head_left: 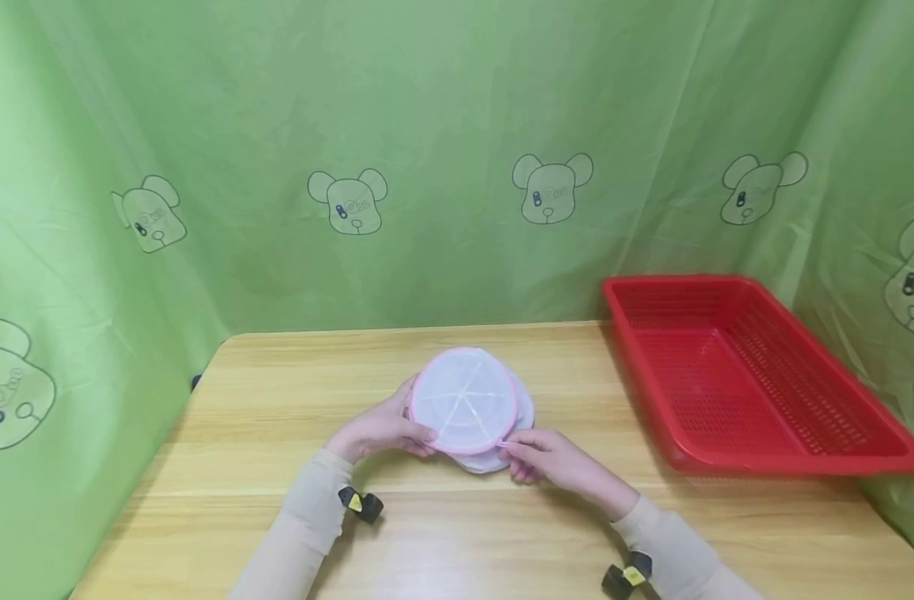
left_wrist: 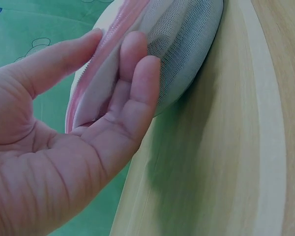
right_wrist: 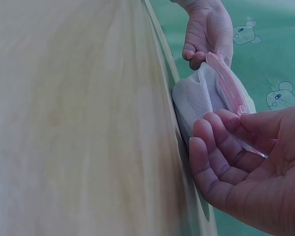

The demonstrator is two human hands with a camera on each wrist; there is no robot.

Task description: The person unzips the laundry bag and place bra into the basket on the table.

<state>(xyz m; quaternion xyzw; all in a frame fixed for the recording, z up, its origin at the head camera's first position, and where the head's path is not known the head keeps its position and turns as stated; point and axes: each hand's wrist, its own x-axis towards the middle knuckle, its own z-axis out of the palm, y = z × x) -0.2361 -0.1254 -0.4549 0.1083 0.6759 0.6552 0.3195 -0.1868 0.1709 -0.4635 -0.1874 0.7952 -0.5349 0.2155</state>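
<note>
A round white mesh laundry bag (head_left: 464,400) with a pink zipper round its edge is held tilted over the table, its pale ribbed top facing up. My left hand (head_left: 389,425) grips the bag's left edge, thumb on the zipper band and fingers under it, as the left wrist view shows. At the lower right of the rim, my right hand (head_left: 550,462) pinches the pink zipper (right_wrist: 228,86) at its end between thumb and index finger. The right hand's other fingers curl loosely beneath. Grey mesh (left_wrist: 187,49) bulges out below the zipper.
A large red plastic basket (head_left: 651,392) with perforated walls stands at the right of the wooden table (head_left: 292,367). Green curtains (head_left: 442,92) with bear prints hang behind and at both sides. Each sleeve carries a black wrist device (head_left: 362,505).
</note>
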